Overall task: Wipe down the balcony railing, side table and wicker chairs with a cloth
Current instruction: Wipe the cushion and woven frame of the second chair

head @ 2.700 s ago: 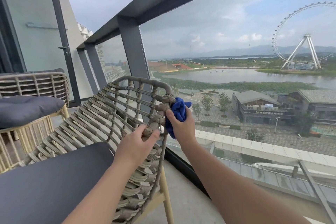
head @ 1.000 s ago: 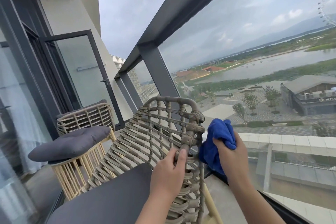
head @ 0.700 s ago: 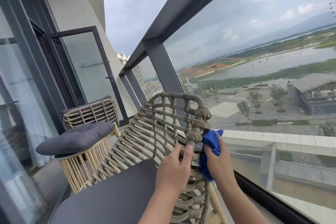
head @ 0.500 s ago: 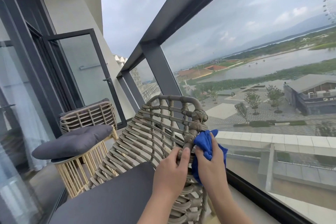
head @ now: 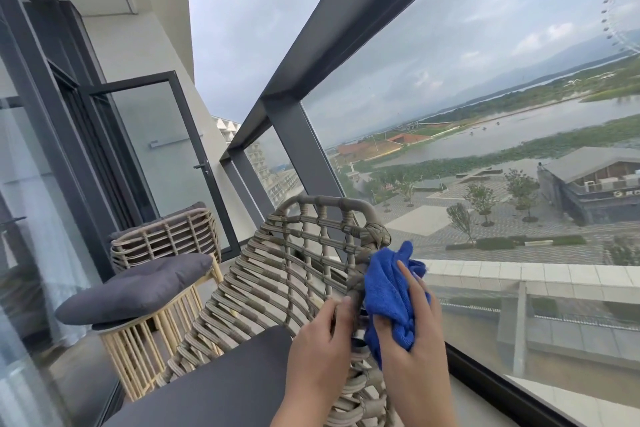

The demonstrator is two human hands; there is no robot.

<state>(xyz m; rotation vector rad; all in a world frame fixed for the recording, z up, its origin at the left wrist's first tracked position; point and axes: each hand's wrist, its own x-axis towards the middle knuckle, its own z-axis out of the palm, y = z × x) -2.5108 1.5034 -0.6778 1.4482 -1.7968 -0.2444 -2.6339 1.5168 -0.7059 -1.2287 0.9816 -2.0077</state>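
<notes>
I am at the step of the wicker chairs, and more exactly at the near wicker chair (head: pixel 287 291), on the side post of its back that stands toward the glass. My judgement is that the task is somewhere in the middle: this chair is in work, and from here I cannot tell whether the railing (head: pixel 363 7) or the second chair (head: pixel 166 239) is already clean. I see no side table as such (the second chair stands further along the balcony with a grey cushion (head: pixel 135 288) on it).

The next move, as I think, asks for a slide of the cloth (head: pixel 388 291) along the post, up to the knot at the top corner or down toward the seat, with pressure into the gaps between the woven strands, because dust sits there.

My right hand (head: pixel 412 333) holds the blue cloth bunched against the outer side of the post. The fingers (head: pixel 407 279) lie rather long over the fabric and press it to the rope, while the lower fingers curl into the folds and grip them. My left hand (head: pixel 322 354) grips the same post from the inner side, just beside the cloth, the fingers wrapped on the weave to keep the chair steady. The two hands are very near, with only the post between them.
</notes>
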